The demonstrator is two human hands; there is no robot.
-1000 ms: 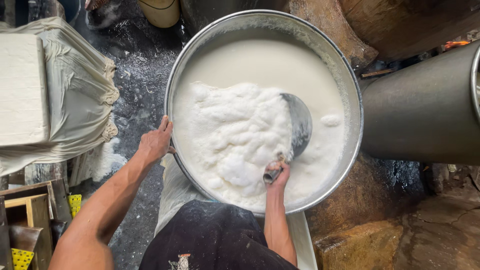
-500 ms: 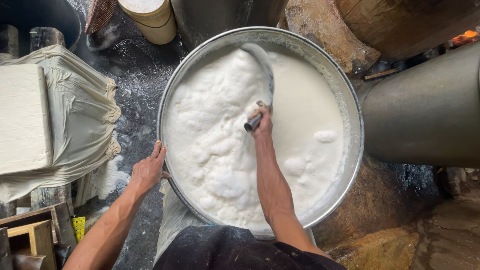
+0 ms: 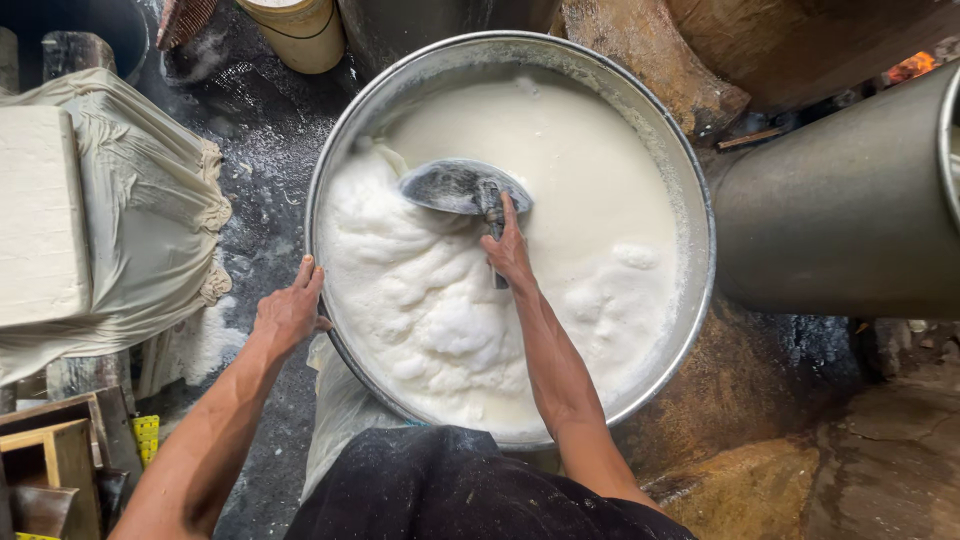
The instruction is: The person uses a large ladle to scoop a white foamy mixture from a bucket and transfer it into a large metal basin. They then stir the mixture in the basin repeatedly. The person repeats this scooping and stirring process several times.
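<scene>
place: curd-making workshop | signs: huge metal vat [image 3: 690,200], cloth-wrapped pressed block [image 3: 40,215], fire [image 3: 912,66]

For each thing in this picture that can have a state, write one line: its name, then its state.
Large metal basin: nearly full of white liquid, foamy curds heaped on its left side.
Metal scoop: tilted, bowl raised above the surface.
Right hand: gripping the scoop's handle.
Left hand: resting on the basin's rim.
Cloth-wrapped white block: cloth folded open, top bare.
Yellow bucket: upright.

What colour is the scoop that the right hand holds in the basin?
The scoop is dull grey metal, held by the right hand; head view shows it best.
</scene>
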